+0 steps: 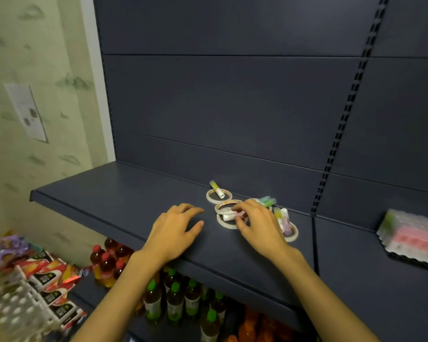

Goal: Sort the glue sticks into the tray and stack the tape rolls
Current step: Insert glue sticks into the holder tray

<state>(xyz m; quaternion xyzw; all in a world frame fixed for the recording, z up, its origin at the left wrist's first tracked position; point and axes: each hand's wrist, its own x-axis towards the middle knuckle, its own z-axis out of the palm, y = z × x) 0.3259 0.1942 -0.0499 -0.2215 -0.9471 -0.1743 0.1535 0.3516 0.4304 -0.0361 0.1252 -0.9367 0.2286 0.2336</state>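
Tape rolls (219, 195) and glue sticks (267, 201) lay clustered mid-shelf (109, 193), near the back panel (232, 95); a tray (410, 240) sat well right; bottles (173, 299) stood below.

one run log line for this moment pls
left hand open on shelf | right hand reaching pink glue stick | tape rolls unstacked

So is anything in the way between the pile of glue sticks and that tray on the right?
Nothing visible blocks it. The shelf looks bare between the glue sticks and the tray. The only thing there is the dark seam where two shelf boards meet.
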